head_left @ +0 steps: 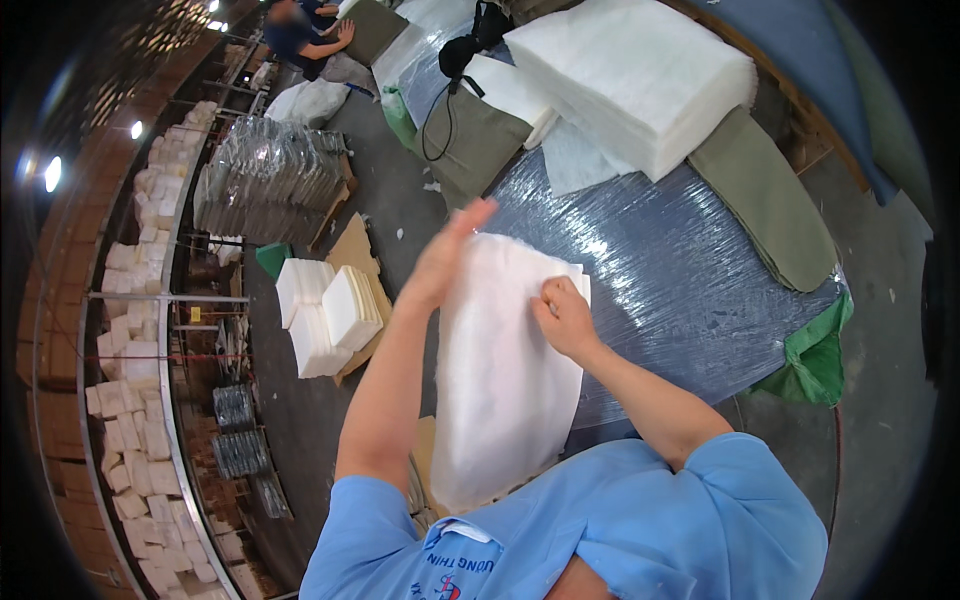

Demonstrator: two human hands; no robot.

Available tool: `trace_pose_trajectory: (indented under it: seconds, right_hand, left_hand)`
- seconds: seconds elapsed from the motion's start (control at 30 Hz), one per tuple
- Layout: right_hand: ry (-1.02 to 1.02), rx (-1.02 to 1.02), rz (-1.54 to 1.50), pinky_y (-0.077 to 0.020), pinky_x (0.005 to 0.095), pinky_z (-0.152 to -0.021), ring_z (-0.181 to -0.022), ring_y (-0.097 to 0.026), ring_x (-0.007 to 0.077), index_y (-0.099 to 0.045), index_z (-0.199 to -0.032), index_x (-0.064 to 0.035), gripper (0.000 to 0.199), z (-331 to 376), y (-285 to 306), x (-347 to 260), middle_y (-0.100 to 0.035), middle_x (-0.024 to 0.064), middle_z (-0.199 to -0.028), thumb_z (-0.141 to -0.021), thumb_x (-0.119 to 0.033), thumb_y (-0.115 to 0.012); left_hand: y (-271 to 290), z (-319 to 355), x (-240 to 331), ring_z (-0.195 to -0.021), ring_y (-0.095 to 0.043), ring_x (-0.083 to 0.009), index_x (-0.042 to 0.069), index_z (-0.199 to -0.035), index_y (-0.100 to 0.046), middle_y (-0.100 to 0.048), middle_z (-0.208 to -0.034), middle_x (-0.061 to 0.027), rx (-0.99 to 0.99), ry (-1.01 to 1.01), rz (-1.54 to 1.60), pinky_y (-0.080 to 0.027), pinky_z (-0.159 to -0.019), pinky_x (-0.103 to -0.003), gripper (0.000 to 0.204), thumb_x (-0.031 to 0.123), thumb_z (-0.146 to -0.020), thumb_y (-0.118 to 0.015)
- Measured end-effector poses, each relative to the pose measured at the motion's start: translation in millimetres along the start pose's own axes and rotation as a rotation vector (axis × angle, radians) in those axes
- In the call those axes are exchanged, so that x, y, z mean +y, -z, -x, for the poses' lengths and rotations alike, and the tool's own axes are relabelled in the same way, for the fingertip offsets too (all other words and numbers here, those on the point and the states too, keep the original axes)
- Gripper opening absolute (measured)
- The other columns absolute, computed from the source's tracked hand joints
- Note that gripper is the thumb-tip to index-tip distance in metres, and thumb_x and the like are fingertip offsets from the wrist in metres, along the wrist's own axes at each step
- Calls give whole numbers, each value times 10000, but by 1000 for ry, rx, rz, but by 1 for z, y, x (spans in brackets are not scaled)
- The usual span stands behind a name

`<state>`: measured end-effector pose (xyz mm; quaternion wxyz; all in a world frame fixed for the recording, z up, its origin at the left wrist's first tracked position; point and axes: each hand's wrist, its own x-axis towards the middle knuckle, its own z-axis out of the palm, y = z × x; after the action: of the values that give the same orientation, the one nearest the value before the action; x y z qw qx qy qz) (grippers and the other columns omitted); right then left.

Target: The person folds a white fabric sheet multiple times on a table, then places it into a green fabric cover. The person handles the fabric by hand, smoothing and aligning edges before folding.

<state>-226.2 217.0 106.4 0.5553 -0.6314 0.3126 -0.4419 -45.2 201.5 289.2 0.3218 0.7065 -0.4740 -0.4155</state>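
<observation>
A long, rounded slab of white wadding point(505, 370) stands close in front of my body, its upper end over the near edge of the film-wrapped table. My left hand point(445, 258) is at its upper left edge, fingers stretched out and slightly blurred. I cannot tell whether the palm touches the slab. My right hand point(563, 315) is closed at the slab's right side, its curled fingers pressed on the white wadding. A flat, straight-edged layer shows along that right side.
The shiny plastic-wrapped table point(650, 270) carries a thick stack of white wadding sheets point(640, 80), olive fabric covers point(765, 200) and a black cap point(470, 45). Green cloth point(815, 350) hangs at its corner. White foam blocks point(325, 310) stand on cardboard to the left. Another person point(300, 40) works farther off.
</observation>
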Motion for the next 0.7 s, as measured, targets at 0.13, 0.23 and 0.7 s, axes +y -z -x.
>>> trace_pose_trajectory:
  seconds: [0.13,0.23,0.7]
  right_hand:
    - [-280,-194,-6,-505,360,-709,-745,-639,262,-584,-962,-29,107,-23,17,-18,-645,156,-987,-929,-93,-663]
    - [-406,-100,-318,-493,341,-696,-749,-634,203,-580,-1032,-49,141,-28,16,-25,-651,106,-903,-973,-152,-657]
    - [-431,-174,-115,-495,421,-689,-700,-644,286,-582,-952,-24,289,-16,-13,-27,-651,168,-775,-1068,-288,-564]
  left_hand:
    - [12,26,-11,-1583,-297,-269,108,-1689,-265,-291,-1739,-97,162,26,502,-215,-1279,-376,719,503,-1107,-416]
    - [-4,57,-24,-1566,-321,-250,149,-1686,-300,-320,-1720,-98,42,129,474,-251,-1265,-366,652,347,-1103,-513]
    - [-15,60,-15,-1525,-401,-351,219,-1448,-669,-288,-1708,-229,239,-128,-510,-348,-1211,-393,417,173,-1047,-562]
